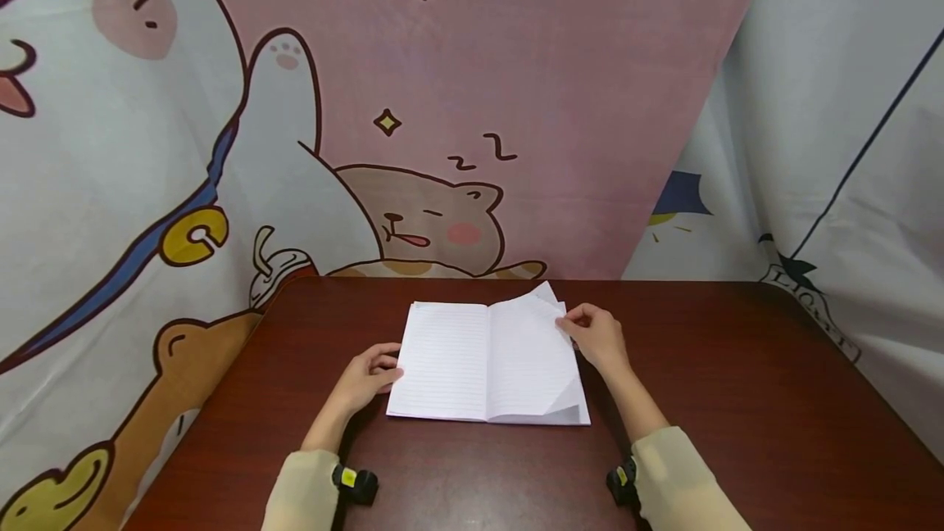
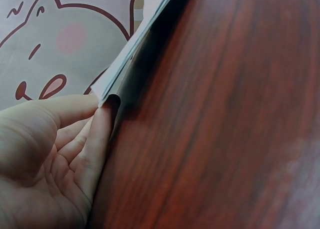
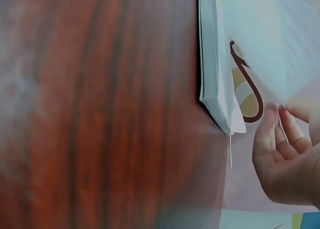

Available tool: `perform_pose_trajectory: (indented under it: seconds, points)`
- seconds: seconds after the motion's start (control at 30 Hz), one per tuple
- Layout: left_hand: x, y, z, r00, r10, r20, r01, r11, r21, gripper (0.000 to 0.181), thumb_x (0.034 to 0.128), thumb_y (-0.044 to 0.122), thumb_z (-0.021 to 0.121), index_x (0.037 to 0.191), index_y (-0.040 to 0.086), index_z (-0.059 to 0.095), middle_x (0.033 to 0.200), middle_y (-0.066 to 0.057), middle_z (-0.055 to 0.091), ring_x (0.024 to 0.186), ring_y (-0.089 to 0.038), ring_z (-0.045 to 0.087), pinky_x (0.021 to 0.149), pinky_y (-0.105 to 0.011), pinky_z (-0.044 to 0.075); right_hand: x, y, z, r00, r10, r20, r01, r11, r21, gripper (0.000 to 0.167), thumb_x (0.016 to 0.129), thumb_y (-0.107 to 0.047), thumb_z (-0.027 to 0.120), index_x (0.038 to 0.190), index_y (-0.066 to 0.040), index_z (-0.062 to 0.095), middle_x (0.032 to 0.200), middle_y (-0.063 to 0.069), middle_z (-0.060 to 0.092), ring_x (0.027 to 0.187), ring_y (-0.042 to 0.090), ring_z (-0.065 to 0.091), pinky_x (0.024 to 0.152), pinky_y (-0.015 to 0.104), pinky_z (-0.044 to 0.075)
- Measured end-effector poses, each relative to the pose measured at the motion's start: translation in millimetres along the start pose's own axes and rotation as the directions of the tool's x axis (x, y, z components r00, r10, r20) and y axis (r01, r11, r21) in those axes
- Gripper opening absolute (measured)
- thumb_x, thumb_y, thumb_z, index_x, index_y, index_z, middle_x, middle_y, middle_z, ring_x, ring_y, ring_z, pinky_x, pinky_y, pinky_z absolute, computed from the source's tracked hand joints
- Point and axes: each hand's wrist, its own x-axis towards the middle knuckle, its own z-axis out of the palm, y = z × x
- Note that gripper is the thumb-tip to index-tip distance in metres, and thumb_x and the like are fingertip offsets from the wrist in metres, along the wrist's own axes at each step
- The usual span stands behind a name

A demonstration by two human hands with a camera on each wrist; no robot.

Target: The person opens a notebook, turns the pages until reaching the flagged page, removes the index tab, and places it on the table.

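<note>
An open notebook (image 1: 442, 363) with lined pages lies on the brown table, its spine running away from me. My left hand (image 1: 369, 377) pinches the notebook's left edge between thumb and fingers, as the left wrist view also shows with the hand (image 2: 60, 149) at the page edges. On the other side my right hand (image 1: 596, 336) pinches the right edge of a page (image 1: 527, 359), which is lifted and bowed, its corners raised off the sheets below. In the right wrist view that hand (image 3: 287, 149) holds the sheet above the thicker page stack (image 3: 210, 64).
The dark red-brown table (image 1: 737, 383) extends around the notebook on both sides. Behind it hangs a cloth (image 1: 590, 105) printed with cartoon animals. Each wrist wears a small black camera, such as the left one (image 1: 357, 485).
</note>
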Motion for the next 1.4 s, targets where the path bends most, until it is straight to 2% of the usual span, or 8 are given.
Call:
perform_pose_trajectory:
  seconds: [0.13,0.27,0.43,0.57,0.8,0.93,1.17,1.4]
  points:
    - [-1.1,-0.6,-0.1,1.000,0.030,0.004,-0.030,1.000,-0.002,0.042,0.0923,0.003,0.067,0.134,0.002,0.058,0.108,-0.017,0.068,0.083,-0.014,0.064,0.077,-0.036,0.061,-1.0,1.0,1.1,0.999,0.000,0.047,-0.004,0.996,0.087,0.023,0.091,-0.018,0.071,0.106,-0.002,0.069,0.093,0.015,0.075,0.068,0.016,0.063,0.056,0.022,0.049]
    - [-1.7,0.0,0.1,0.998,0.068,0.010,-0.068,0.998,0.005,0.043,0.0920,0.005,0.068,0.133,-0.001,0.057,0.104,-0.016,0.068,0.081,-0.012,0.064,0.074,-0.034,0.061,-3.1,0.1,0.6,0.996,0.001,0.084,-0.012,0.992,0.129,0.032,0.091,-0.015,0.070,0.120,-0.002,0.066,0.108,0.021,0.073,0.077,0.015,0.065,0.059,0.022,0.051]
    - [-0.3,0.5,1.1,1.000,0.015,-0.001,-0.015,1.000,-0.002,0.043,0.0922,0.003,0.067,0.134,0.003,0.059,0.108,-0.017,0.068,0.082,-0.014,0.064,0.077,-0.035,0.061,-6.9,-5.4,-0.7,0.990,0.000,0.141,-0.029,0.978,0.208,0.039,0.092,-0.010,0.067,0.130,-0.002,0.061,0.119,0.026,0.069,0.084,0.014,0.065,0.062,0.025,0.052]
    - [1.2,-0.7,1.4,1.000,-0.004,-0.008,0.004,1.000,0.006,0.043,0.0927,0.001,0.066,0.134,0.003,0.058,0.109,-0.017,0.068,0.083,-0.014,0.063,0.078,-0.035,0.061,-9.5,-9.5,-1.6,0.984,-0.005,0.178,-0.043,0.964,0.263,0.043,0.092,-0.006,0.064,0.134,-0.002,0.058,0.122,0.027,0.067,0.081,0.011,0.063,0.061,0.025,0.051]
    - [0.5,0.5,1.2,1.000,0.002,-0.008,-0.002,1.000,0.005,0.043,0.0927,0.002,0.066,0.135,0.003,0.058,0.109,-0.016,0.069,0.083,-0.014,0.063,0.078,-0.036,0.061,-12.5,-17.3,-2.9,0.976,-0.042,0.213,-0.028,0.948,0.317,0.047,0.092,-0.002,0.060,0.139,-0.001,0.053,0.125,0.029,0.064,0.073,0.004,0.058,0.054,0.022,0.046]
    - [0.9,-0.2,1.1,1.000,0.001,-0.008,-0.001,1.000,0.003,0.043,0.0925,0.002,0.066,0.135,0.003,0.058,0.110,-0.017,0.068,0.084,-0.014,0.063,0.079,-0.036,0.061,-14.4,-23.3,-4.0,0.970,-0.064,0.236,-0.024,0.936,0.352,0.049,0.094,-0.003,0.060,0.142,-0.001,0.050,0.128,0.030,0.062,0.072,0.002,0.058,0.054,0.021,0.046]
    - [0.2,-0.3,1.0,1.000,0.001,-0.011,-0.001,1.000,0.009,0.042,0.0924,0.002,0.066,0.134,0.002,0.059,0.108,-0.018,0.067,0.084,-0.015,0.063,0.078,-0.036,0.061,-19.1,-34.5,-5.2,0.957,-0.099,0.271,-0.031,0.900,0.435,0.050,0.097,-0.006,0.058,0.145,-0.003,0.047,0.134,0.031,0.058,0.087,0.009,0.064,0.067,0.024,0.057]
    - [0.6,0.0,1.5,1.000,-0.002,-0.011,0.002,1.000,0.008,0.043,0.0927,0.002,0.066,0.135,0.003,0.058,0.109,-0.016,0.068,0.084,-0.014,0.063,0.079,-0.036,0.061,-23.6,-44.5,-3.0,0.951,-0.118,0.286,-0.021,0.898,0.440,0.050,0.099,-0.011,0.057,0.146,-0.005,0.046,0.137,0.030,0.056,0.099,0.019,0.066,0.076,0.035,0.061]
